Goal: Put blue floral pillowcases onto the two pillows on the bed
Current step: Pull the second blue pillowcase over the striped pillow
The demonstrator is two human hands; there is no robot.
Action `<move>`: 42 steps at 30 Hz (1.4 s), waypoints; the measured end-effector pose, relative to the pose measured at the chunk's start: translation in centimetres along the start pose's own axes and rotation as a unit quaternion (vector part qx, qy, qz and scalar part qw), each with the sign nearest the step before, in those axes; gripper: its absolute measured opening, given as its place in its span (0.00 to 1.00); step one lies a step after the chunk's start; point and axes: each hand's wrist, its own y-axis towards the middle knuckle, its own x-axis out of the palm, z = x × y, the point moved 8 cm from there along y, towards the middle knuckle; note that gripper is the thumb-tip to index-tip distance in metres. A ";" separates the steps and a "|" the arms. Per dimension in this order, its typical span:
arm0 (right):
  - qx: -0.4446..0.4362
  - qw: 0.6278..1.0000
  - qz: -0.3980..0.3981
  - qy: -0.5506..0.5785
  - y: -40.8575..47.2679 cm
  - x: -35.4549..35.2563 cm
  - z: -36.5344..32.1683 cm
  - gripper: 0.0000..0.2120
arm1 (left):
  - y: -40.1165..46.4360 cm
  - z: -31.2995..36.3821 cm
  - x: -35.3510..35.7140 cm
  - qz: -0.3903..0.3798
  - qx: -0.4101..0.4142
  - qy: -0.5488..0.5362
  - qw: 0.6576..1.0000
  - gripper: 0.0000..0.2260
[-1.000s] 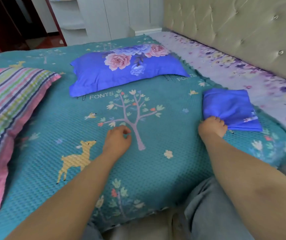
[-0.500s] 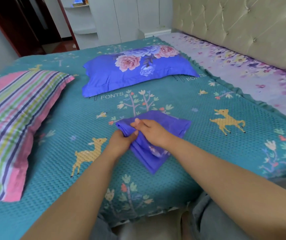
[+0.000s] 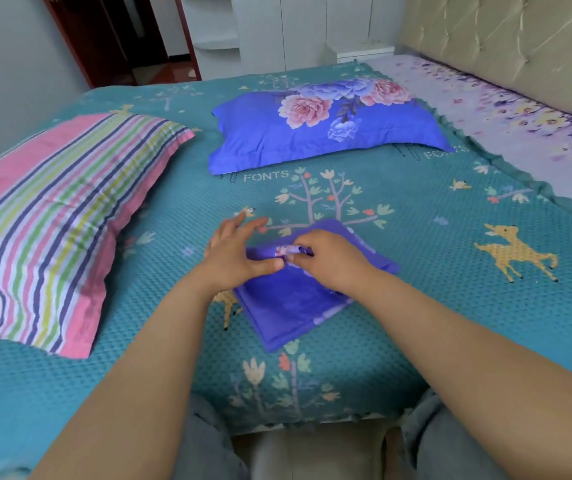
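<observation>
A folded blue floral pillowcase (image 3: 291, 303) lies on the teal bedspread in front of me. My right hand (image 3: 329, 261) pinches a lifted fold at its top edge. My left hand (image 3: 236, 254) rests at the pillowcase's left corner, fingers spread and mostly straight, thumb lying against the cloth. A pillow in a pink striped cover (image 3: 59, 216) lies at the left. Farther back sits a pillow (image 3: 319, 129) wearing a blue floral pillowcase.
The teal bedspread (image 3: 450, 306) with deer and tree prints covers the bed. A purple floral sheet (image 3: 519, 116) runs along the padded beige headboard (image 3: 519, 39) at the right. White cupboards and a dark doorway stand beyond the bed. My knees touch the bed's near edge.
My right hand carried the folded pillowcase from the bed's right side to the middle. Both hands now work at its top edge, and my left fingers have spread open.
</observation>
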 end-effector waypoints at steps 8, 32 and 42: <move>0.016 0.964 0.225 0.138 0.1 -4.4 0.1 0.14 | 0.2 0.9 -2.1 0.086 0.024 -0.152 0.984 0.05; -0.148 0.977 0.152 0.018 -1.0 -2.5 -5.1 0.06 | -2.6 1.8 1.7 -0.174 -0.155 -0.436 0.869 0.24; -0.219 0.957 0.189 -0.022 -4.3 -3.7 -7.6 0.12 | -3.1 4.1 -1.2 -0.212 -0.147 -0.323 0.910 0.07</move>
